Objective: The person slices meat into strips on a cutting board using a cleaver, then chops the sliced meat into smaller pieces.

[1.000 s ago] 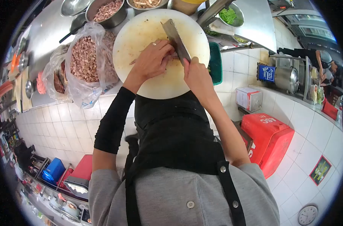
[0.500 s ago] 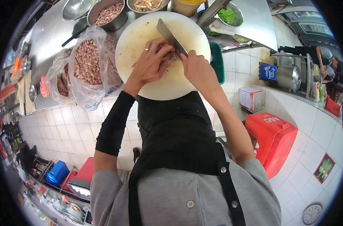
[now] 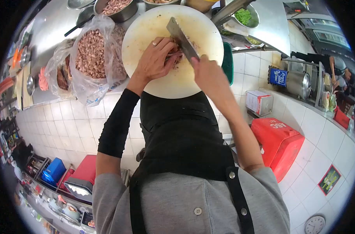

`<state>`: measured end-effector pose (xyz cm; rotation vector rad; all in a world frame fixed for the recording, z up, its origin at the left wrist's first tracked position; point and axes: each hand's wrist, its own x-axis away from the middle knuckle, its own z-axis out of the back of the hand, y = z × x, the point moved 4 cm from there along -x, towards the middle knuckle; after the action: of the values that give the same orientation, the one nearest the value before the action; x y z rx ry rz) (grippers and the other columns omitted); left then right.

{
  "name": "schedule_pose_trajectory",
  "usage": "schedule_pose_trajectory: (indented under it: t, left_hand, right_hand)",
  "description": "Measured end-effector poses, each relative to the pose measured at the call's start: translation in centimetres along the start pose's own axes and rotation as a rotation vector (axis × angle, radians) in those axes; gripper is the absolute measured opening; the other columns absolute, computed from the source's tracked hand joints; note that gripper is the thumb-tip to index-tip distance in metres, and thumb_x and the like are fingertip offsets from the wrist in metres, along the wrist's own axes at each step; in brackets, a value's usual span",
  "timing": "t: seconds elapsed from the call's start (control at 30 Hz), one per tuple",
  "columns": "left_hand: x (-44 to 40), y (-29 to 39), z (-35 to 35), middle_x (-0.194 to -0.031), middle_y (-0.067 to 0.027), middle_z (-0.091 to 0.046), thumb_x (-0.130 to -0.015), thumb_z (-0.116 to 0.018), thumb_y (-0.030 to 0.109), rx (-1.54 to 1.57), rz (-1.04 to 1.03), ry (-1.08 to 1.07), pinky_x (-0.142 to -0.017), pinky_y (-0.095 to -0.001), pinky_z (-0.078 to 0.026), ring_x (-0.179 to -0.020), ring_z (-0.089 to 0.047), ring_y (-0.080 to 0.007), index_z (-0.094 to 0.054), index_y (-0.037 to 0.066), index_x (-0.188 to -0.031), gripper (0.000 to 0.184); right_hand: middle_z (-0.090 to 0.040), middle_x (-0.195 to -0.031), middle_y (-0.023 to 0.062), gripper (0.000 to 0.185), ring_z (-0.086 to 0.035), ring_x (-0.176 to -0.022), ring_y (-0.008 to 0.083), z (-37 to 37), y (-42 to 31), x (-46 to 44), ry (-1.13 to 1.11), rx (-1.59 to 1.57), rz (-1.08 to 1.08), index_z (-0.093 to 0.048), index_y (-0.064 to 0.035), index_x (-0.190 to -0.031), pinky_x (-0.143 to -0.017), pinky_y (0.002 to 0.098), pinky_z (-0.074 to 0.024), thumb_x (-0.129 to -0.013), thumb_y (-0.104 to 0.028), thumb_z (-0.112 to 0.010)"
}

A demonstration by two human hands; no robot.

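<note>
My right hand [image 3: 209, 78] is closed around the handle of a cleaver [image 3: 181, 38], whose broad blade slants up and left over a round white cutting board [image 3: 142, 35]. Just left of the blade, my left hand [image 3: 157, 60] presses curled fingers onto a piece of reddish-brown meat [image 3: 175, 59]. Much of that meat is hidden beneath the fingers. Small scraps lie around it on the board.
Left of the board sits a clear bag of diced meat [image 3: 91, 54], beside another bag with darker meat [image 3: 63, 78]. Metal bowls, one with chopped meat [image 3: 114, 5], line the back. A green bin [image 3: 227, 64] stands at right; farther off a person [image 3: 335, 64] works.
The cleaver and my right hand have shifted slightly right and down. My left hand stays on the meat, with its fingers drawn back a little. The whole view has tilted slightly.
</note>
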<state>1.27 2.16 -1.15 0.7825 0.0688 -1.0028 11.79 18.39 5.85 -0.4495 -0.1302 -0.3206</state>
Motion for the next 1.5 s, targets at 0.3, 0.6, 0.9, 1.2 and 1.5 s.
schedule_pose_trajectory:
  t: [0.3,0.6,0.9,1.2,1.5]
  left_hand:
    - [0.1,1.5,1.4,-0.122,-0.0166,-0.063,-0.090,-0.072,0.012,-0.017,0.036,0.090,-0.100,-0.0477,-0.050,-0.114,-0.059,-0.0398,-0.063,0.005,-0.123,0.035]
    - [0.4,0.1,0.7,-0.126,-0.0177,-0.063,-0.091,-0.071,0.011,0.059,0.054,-0.058,-0.101,-0.0481,-0.050,-0.118,-0.058,-0.0422,-0.062,0.002,-0.121,0.033]
    - [0.8,1.1,1.0,-0.118,-0.0177,-0.064,-0.094,-0.069,0.011,0.070,0.033,0.030,-0.099,-0.0478,-0.050,-0.116,-0.058,-0.0424,-0.062,0.002,-0.115,0.025]
    - [1.6,1.0,1.4,-0.125,-0.0219,-0.060,-0.090,-0.072,0.011,-0.020,0.064,0.051,-0.103,-0.0526,-0.046,-0.118,-0.056,-0.0445,-0.062,0.002,-0.120,0.034]
    - [3.7,0.5,1.8,-0.134,-0.0214,-0.058,-0.091,-0.074,0.015,0.007,0.189,0.166,-0.109,-0.0525,-0.043,-0.125,-0.053,-0.0445,-0.062,0.004,-0.127,0.039]
  right_hand:
    - [-0.071,-0.079,0.0308,0.042,-0.074,-0.073,0.0497,1.7,-0.8,-0.5,0.021,0.105,0.084,-0.061,0.0034,-0.095,-0.061,0.0551,-0.0607,-0.112,-0.034,-0.053]
    - [-0.072,-0.076,0.0252,0.042,-0.076,-0.072,0.0436,-3.9,-0.4,-2.2,0.055,0.092,0.061,-0.063,0.0017,-0.095,-0.060,0.0506,-0.0626,-0.112,-0.036,-0.054]
    - [-0.069,-0.078,0.0327,0.045,-0.072,-0.075,0.0526,3.3,-1.7,1.0,-0.099,0.115,0.077,-0.062,0.0038,-0.098,-0.067,0.0577,-0.0590,-0.112,-0.038,-0.053]
    - [-0.069,-0.076,0.0326,0.044,-0.073,-0.074,0.0505,-2.5,-0.8,-3.3,0.021,0.007,0.198,-0.062,0.0033,-0.094,-0.065,0.0572,-0.0594,-0.112,-0.036,-0.055]
    - [-0.070,-0.080,0.0335,0.047,-0.071,-0.072,0.0524,-1.6,-0.5,-1.0,-0.029,0.095,0.130,-0.061,0.0045,-0.094,-0.062,0.0572,-0.0590,-0.113,-0.038,-0.054]
